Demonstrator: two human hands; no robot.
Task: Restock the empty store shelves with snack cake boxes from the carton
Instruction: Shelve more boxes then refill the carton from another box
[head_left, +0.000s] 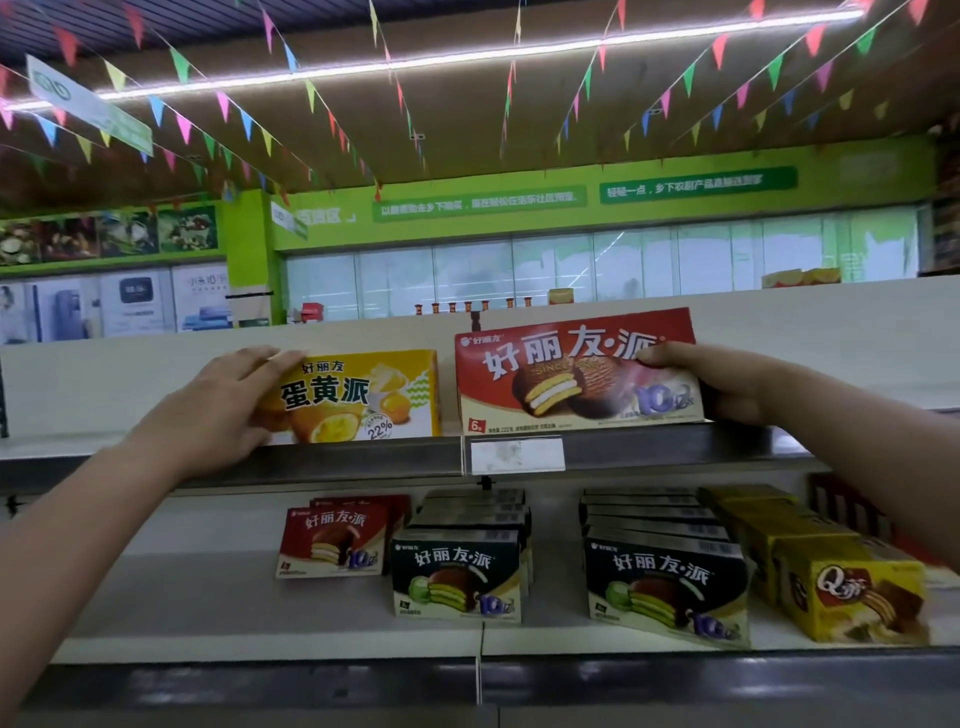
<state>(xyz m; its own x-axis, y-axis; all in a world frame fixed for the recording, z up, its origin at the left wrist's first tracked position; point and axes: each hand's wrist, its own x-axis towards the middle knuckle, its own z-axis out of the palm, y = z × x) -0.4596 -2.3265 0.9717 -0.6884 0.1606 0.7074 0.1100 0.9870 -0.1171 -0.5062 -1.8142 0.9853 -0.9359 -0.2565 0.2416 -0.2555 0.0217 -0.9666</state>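
Head view. On the upper shelf (363, 460), at its front edge, the yellow box (363, 395) stands upright just left of the red box (571, 379), with a narrow gap between them. Left hand (218, 410) clasps the yellow box's left end. Right hand (727, 384) clamps the red box's right end, thumb on the front. Lower shelf (208, 597) holds rows of dark green boxes (457, 582).

- You're holding the yellow box (358, 397) by its left end with your left hand (223, 400); it's standing upright on the top shelf (363, 460), front facing you.
- You're gripping the red box (576, 371) at its right end with your right hand (727, 384); it's standing just right of the yellow one, taller and wider.
- On the lower shelf (208, 597), small red boxes (335, 540), two rows of dark boxes (457, 579) and a yellow row (852, 597) are sitting side by side.
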